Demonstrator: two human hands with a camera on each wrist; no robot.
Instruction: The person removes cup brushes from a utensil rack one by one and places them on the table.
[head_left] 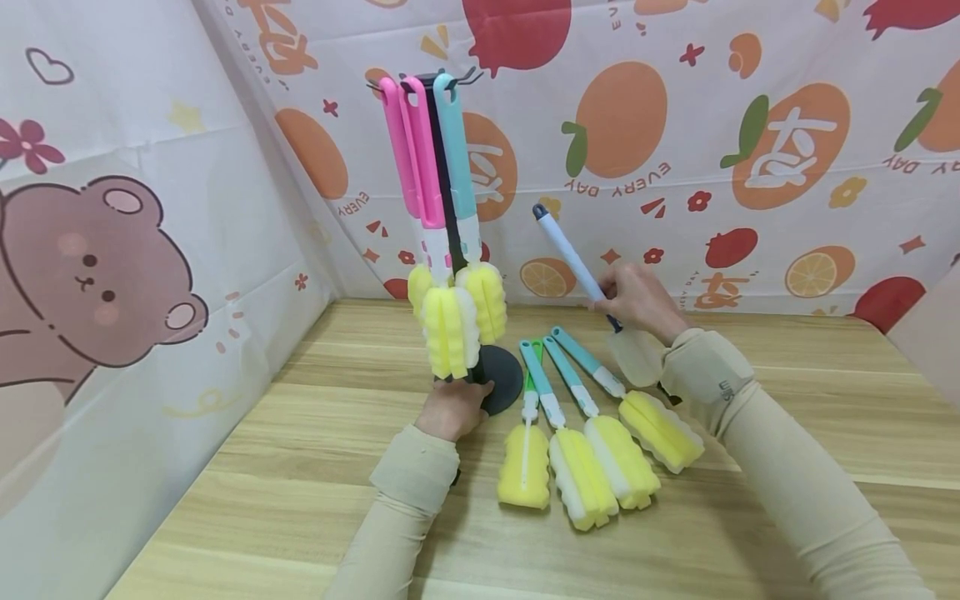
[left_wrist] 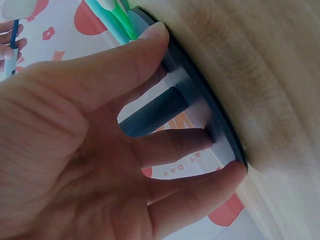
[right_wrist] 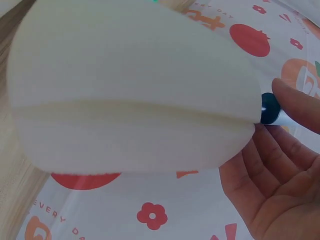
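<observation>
L hand [head_left: 453,408] is spread wide, tips touching the round base [head_left: 504,381] of the black stand [head_left: 443,171]. R hand [head_left: 637,296] pinches the handle of the white brush [head_left: 572,254] near its sponge, held up over the worktop [head_left: 300,467], sponge end down.

To do it well, I'd press the base flat so the stand can't tip, hold the brush a bit higher up & go slow w/o bumping the hung ones.

Count: 8 brushes I can see. 1 in R hand. 3 on stand: 2 pink brushes [head_left: 425,158], 1 blue brush [head_left: 457,158]. 4 on worktop: 3 blue-handled brushes [head_left: 581,479], 1 green-handled brush [head_left: 524,458].
</observation>
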